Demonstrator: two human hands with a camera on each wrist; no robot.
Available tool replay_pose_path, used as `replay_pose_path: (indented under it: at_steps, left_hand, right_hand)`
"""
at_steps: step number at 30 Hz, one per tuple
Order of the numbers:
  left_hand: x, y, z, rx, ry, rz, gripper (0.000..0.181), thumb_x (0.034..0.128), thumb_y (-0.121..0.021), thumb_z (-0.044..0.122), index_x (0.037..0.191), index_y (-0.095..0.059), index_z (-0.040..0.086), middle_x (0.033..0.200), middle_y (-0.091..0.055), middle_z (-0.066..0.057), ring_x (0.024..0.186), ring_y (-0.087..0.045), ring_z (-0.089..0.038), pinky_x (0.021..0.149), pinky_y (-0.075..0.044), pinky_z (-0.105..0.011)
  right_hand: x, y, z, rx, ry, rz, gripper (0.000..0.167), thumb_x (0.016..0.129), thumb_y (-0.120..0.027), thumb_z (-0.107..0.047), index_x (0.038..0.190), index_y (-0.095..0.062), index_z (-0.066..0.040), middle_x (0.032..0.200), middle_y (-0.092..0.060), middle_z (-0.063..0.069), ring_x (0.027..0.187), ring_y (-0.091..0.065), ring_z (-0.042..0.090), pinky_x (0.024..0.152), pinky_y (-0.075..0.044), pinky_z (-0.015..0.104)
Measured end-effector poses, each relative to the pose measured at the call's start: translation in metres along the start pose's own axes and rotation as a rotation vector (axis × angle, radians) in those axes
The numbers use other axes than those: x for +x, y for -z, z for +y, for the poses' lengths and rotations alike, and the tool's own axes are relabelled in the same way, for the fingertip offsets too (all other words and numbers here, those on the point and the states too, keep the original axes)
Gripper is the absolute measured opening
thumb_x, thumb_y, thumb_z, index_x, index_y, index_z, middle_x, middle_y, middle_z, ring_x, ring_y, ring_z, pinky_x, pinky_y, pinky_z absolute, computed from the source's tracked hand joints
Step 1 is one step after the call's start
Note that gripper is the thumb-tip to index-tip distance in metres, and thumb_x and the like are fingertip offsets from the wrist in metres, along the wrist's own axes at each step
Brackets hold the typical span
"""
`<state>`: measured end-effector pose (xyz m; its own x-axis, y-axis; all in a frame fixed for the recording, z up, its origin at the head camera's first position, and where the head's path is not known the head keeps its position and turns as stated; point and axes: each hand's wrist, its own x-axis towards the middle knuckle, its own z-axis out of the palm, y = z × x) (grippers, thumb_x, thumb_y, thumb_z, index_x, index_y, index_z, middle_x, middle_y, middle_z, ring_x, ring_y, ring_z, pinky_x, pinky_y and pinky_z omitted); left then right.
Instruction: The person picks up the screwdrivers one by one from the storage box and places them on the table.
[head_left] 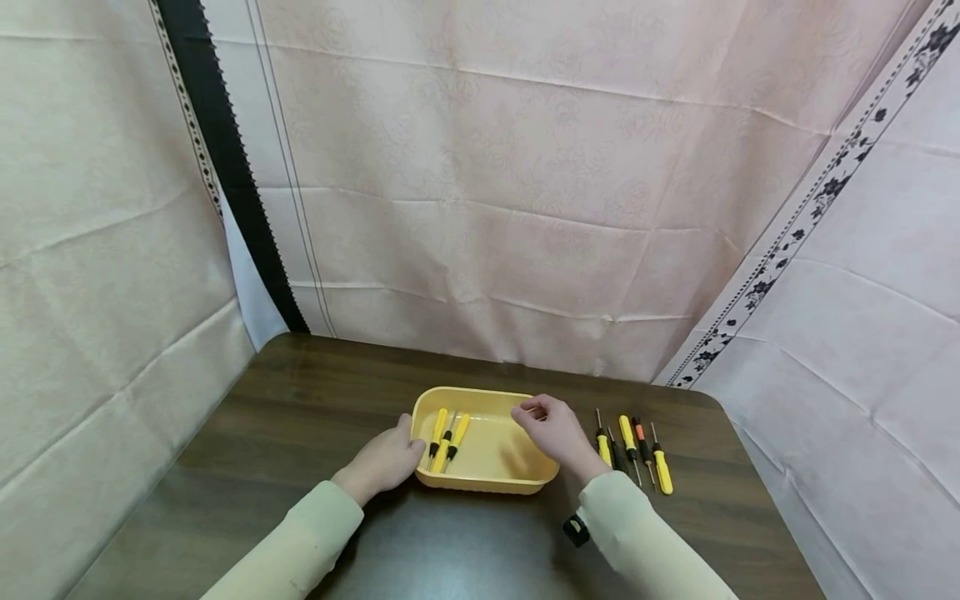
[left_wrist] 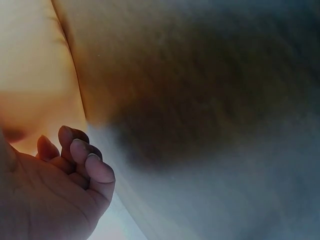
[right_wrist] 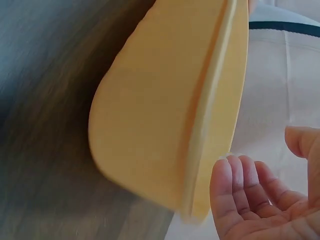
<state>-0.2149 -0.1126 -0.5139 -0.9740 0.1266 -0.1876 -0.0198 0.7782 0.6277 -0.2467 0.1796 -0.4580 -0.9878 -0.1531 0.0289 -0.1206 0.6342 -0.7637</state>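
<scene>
A yellow tray (head_left: 495,485) is in the middle of the head view, with three yellow-and-black screwdrivers (head_left: 459,429) lying in its left part. At the tray's left end, my left hand (head_left: 386,458) holds the rim and wall, thumb at the rim. The left wrist view shows that hand's fingers (left_wrist: 100,170) curled beside the tray wall (left_wrist: 40,60). My right hand (head_left: 555,433) hovers over the tray's right end, its fingers loosely bent. In the right wrist view that hand (right_wrist: 265,205) holds nothing, with its thumb apart from the fingers, near the tray's rim (right_wrist: 210,110).
Several screwdrivers (head_left: 627,437) lie in a row on the dark wooden table (head_left: 300,408), right of the tray. One has a black-and-red handle (head_left: 640,432). Pale patterned cloth (head_left: 480,183) hangs behind the table and along both sides.
</scene>
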Motion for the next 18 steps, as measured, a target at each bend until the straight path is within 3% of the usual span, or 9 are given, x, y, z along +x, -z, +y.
replay_pose_path:
  at_steps: [11,18]
  left_hand:
    - [0.001,-0.001,-0.003,-0.008,0.003,-0.006,0.067,0.0985,-0.039,0.033,0.149,-0.019,-0.005,0.133,-0.052,-0.015,0.092,-0.054,-0.018,0.085,-0.044,-0.042]
    - [0.001,0.0,-0.002,0.0,0.001,0.004,0.067,0.0988,-0.038,0.034,0.15,-0.019,-0.005,0.136,-0.05,-0.016,0.098,-0.054,-0.017,0.09,-0.043,-0.043]
  right_hand:
    - [0.013,-0.034,-0.013,-0.04,0.035,-0.141,0.029,0.089,-0.068,-0.039,0.099,-0.07,-0.012,0.087,-0.064,0.0,0.073,-0.058,0.014,0.064,-0.049,0.032]
    - [0.011,-0.056,-0.015,-0.061,-0.038,-0.211,0.031,0.089,-0.068,-0.038,0.1,-0.066,-0.009,0.09,-0.062,0.001,0.075,-0.059,0.016,0.065,-0.048,0.033]
